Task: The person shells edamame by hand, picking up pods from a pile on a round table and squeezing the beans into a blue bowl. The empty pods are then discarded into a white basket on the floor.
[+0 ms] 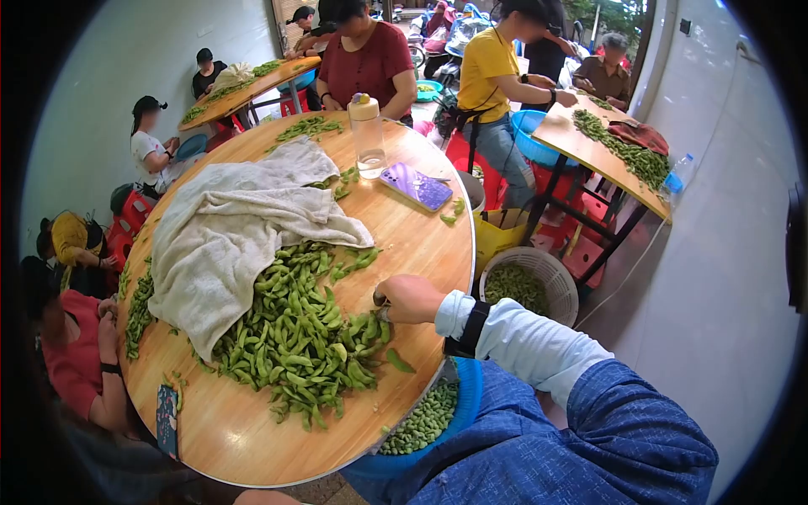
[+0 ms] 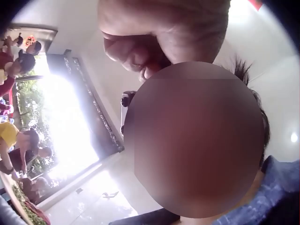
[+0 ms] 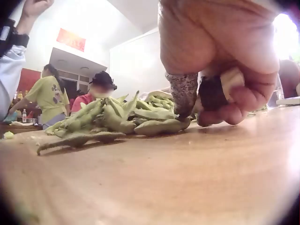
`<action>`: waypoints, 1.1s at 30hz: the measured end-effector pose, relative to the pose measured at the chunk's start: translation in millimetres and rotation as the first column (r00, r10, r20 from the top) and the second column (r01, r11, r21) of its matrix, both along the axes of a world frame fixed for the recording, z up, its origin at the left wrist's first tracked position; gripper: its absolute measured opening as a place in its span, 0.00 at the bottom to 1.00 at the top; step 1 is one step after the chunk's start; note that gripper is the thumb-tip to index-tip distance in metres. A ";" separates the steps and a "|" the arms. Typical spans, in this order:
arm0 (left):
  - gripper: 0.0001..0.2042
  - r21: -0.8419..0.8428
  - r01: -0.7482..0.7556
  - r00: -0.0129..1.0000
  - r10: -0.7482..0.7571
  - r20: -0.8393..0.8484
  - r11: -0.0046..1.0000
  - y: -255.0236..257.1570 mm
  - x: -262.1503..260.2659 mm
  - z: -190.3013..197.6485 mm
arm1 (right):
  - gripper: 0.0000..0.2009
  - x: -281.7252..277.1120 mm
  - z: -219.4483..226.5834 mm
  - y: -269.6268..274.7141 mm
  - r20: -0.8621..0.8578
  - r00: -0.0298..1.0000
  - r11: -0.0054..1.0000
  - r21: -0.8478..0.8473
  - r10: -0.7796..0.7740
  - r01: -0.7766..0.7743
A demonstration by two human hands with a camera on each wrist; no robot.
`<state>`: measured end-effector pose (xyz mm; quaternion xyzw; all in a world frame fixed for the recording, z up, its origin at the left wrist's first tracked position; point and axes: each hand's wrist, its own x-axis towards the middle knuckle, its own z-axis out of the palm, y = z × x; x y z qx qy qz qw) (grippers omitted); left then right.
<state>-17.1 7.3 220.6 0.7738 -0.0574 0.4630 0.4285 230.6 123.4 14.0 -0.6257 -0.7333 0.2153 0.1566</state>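
Pods (image 1: pixel 295 324) heap on the bench (image 1: pixel 252 446); the right hand (image 3: pixel 222 51), curled, touches one, though I cannot tell if it grips. The left hand (image 2: pixel 164 35) curls beside the head, its hold unclear. A careless sweep could knock edge pods into the basin (image 1: pixel 474 396); the wrapped fingertip (image 3: pixel 181 96) might slip

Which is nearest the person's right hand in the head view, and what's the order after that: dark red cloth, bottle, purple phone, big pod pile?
From the right hand:
1. Big pod pile: right beside it, to its left.
2. Purple phone: further across the round table.
3. Bottle: just beyond the phone, to its left.
4. Dark red cloth: on another table, far right.
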 end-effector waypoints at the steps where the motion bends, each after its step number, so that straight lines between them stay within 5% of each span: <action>1: 0.07 -0.049 0.056 0.998 -0.054 0.043 0.997 -0.4 4.9 4.3 | 0.10 0.4 0.0 1.2 0.000 1.000 1.000 -0.013 -0.002 0.002; 4: 0.08 -0.094 0.232 0.964 -0.216 0.157 0.968 3.6 9.7 5.4 | 0.11 -1.8 2.4 1.7 0.029 1.000 0.999 -0.034 -0.007 0.008; 7: 0.08 -0.153 0.119 0.992 -0.113 0.049 0.981 -5.1 4.7 13.7 | 0.10 -1.0 -3.4 6.5 0.031 0.999 0.998 -0.066 0.008 -0.006; 8: 0.07 -0.054 0.142 0.982 -0.134 0.136 0.988 -0.6 7.0 6.0 | 0.10 -1.6 -5.7 9.3 0.023 1.000 0.997 -0.079 0.019 -0.017; 10: 0.06 -0.224 0.089 0.980 -0.125 -0.152 0.971 4.5 -19.7 -5.3 | 0.10 -2.4 -5.5 10.6 0.045 0.999 0.996 -0.090 0.025 -0.021; 12: 0.06 -0.041 -0.140 0.937 0.119 -0.330 0.989 10.4 -44.6 -37.3 | 0.10 -3.9 -0.7 9.1 0.061 0.998 0.996 -0.081 0.026 -0.021; 14: 0.09 -0.016 -0.362 0.913 0.352 -0.206 0.932 9.4 -30.3 -58.9 | 0.10 -6.6 5.4 0.2 0.069 0.997 0.998 -0.057 0.014 -0.011; 16: 0.13 -0.480 -0.320 0.933 0.360 -0.011 0.816 -11.4 16.6 -60.9 | 0.10 -8.0 3.5 2.3 0.082 0.996 0.998 -0.055 0.041 -0.036; 19: 0.17 -0.437 -0.538 0.841 0.427 -0.332 0.721 -10.5 17.9 -78.0 | 0.11 -9.7 2.3 -0.7 0.064 0.997 0.998 -0.061 0.035 -0.032; 23: 0.07 -0.648 -0.541 0.831 0.462 -0.311 0.536 3.9 21.4 -139.5 | 0.13 -5.3 5.3 -9.7 -0.190 0.982 0.999 -0.054 0.001 -0.011; 24: 0.07 -0.633 -0.587 0.800 0.480 -0.359 0.505 9.1 23.6 -147.7 | 0.12 -2.4 -0.2 -9.9 -0.326 0.943 0.997 -0.012 0.062 -0.070; 27: 0.08 -0.467 -0.714 0.699 0.567 -0.435 0.521 22.1 27.9 -179.9 | 0.10 -10.1 11.9 -32.1 -0.650 0.757 0.987 -0.153 -0.066 -0.045; 29: 0.09 -0.470 -0.714 0.700 0.506 -0.504 0.519 23.6 39.4 -177.0 | 0.08 -21.4 23.5 -49.9 -0.792 0.604 0.979 -0.182 -0.090 -0.092; 33: 0.09 -0.620 -0.606 0.790 0.283 -0.544 0.498 26.0 44.5 -186.9 | 0.08 -34.2 36.8 -70.9 -0.847 0.457 0.927 -0.358 -0.272 -0.111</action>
